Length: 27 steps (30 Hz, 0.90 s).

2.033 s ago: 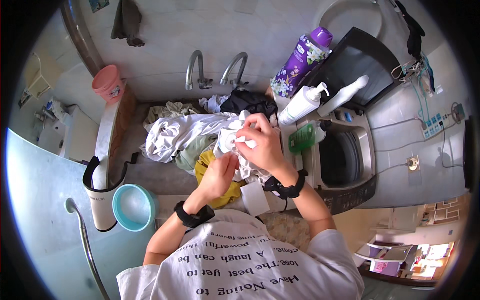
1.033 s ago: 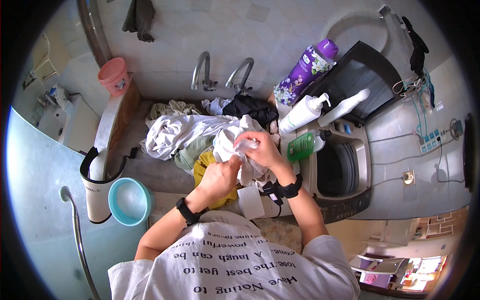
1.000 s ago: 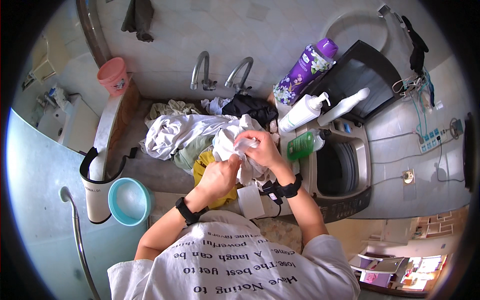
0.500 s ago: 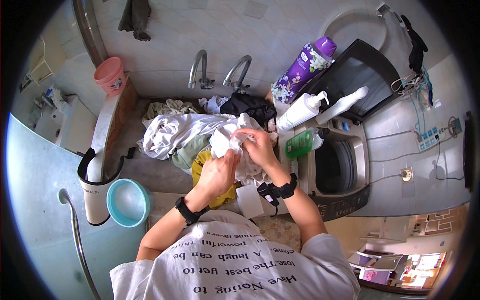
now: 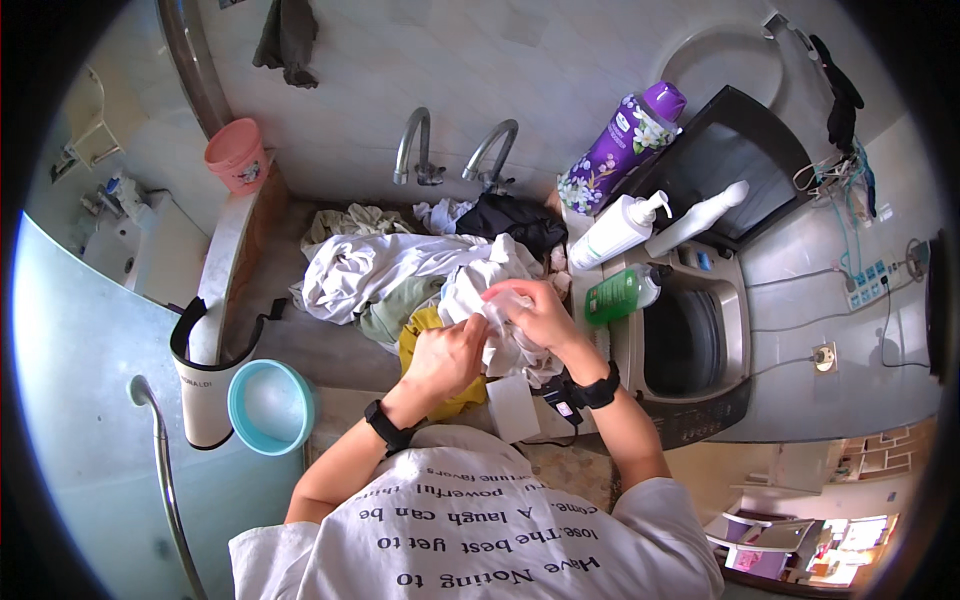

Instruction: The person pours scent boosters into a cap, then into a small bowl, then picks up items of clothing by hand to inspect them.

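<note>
Both my hands are over a heap of laundry in the sink area. My left hand (image 5: 452,355) is closed in a pinch on a white garment (image 5: 478,290), its fingertips close to those of the other hand. My right hand (image 5: 541,316) grips the same white fabric, fingers curled round a bunched fold. Exactly which part of the garment is pinched stays hidden. Beneath and around lie a white shirt-like cloth (image 5: 365,262), a grey-green cloth (image 5: 388,315), a yellow cloth (image 5: 417,325) and a black cloth (image 5: 515,222). Each wrist wears a black band.
Two metal taps (image 5: 415,150) rise behind the heap. At right are a purple bottle (image 5: 615,150), a white pump bottle (image 5: 612,232), a green bottle (image 5: 615,296) and an open washing machine (image 5: 690,340). A blue basin (image 5: 270,406) stands left, a pink bucket (image 5: 237,158) on the ledge.
The whole view has shifted slightly, with things appearing further right. The bunched white fabric at my hands has settled lower and spread out. Both hands keep hold of it.
</note>
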### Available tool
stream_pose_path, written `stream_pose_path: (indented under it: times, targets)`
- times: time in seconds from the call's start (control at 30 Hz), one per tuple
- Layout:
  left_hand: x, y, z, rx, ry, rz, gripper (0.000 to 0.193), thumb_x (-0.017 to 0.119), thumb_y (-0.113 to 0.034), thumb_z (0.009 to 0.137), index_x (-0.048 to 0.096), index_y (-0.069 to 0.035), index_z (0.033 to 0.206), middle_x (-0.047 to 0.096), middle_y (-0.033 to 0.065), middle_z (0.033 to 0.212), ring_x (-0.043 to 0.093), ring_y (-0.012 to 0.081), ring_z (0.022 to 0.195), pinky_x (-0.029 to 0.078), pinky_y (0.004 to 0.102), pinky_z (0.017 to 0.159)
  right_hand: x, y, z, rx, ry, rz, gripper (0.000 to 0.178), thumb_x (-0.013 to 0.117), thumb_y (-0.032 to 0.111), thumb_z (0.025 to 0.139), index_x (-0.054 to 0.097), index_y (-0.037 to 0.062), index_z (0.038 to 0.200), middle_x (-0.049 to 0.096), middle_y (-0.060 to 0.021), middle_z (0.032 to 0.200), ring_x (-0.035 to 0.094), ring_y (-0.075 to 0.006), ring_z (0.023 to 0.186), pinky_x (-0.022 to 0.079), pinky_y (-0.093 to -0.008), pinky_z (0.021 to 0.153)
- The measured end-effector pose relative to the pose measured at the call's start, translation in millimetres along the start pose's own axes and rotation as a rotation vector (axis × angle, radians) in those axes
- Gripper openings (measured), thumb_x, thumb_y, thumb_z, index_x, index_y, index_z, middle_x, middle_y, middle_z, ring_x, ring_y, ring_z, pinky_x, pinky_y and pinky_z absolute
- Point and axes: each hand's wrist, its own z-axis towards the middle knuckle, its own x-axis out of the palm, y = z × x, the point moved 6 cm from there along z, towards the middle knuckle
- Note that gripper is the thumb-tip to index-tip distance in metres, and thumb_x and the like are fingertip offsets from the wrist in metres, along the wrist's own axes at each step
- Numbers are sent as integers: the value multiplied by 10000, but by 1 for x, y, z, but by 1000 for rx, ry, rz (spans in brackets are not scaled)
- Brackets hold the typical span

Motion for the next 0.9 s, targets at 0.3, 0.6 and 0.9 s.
stream_pose_path:
  times: [0.3, 0.6, 0.9]
  targets:
    - [19, 27, -3, -510, 284, -1230, 234, 492, -249, 968, 487, -30, 886, 500, 18, 653, 500, 116, 527, 437, 254, 541, -8, 37, -6, -216, -128, -216, 277, 712, 122, 771, 646, 15, 1017, 682, -112, 930, 654, -163, 838, 504, -289, 745]
    - [17, 48, 2, -569, 1, -1256, 217, 459, -172, 976, 461, 30, 1055, 573, 69, 691, 606, 161, 588, 530, 283, 570, -51, 42, -20, -225, -568, 104, 260, 746, 202, 795, 607, 13, 907, 639, -25, 808, 590, -91, 703, 468, -221, 628]
    - [19, 13, 2, -337, -2, -492, 152, 384, -51, 929, 444, -5, 1061, 583, 136, 652, 595, 252, 567, 455, 350, 514, 17, 57, -16, -454, -414, -370, 154, 598, 158, 881, 614, 34, 971, 626, -87, 1001, 586, -186, 842, 468, -303, 762]
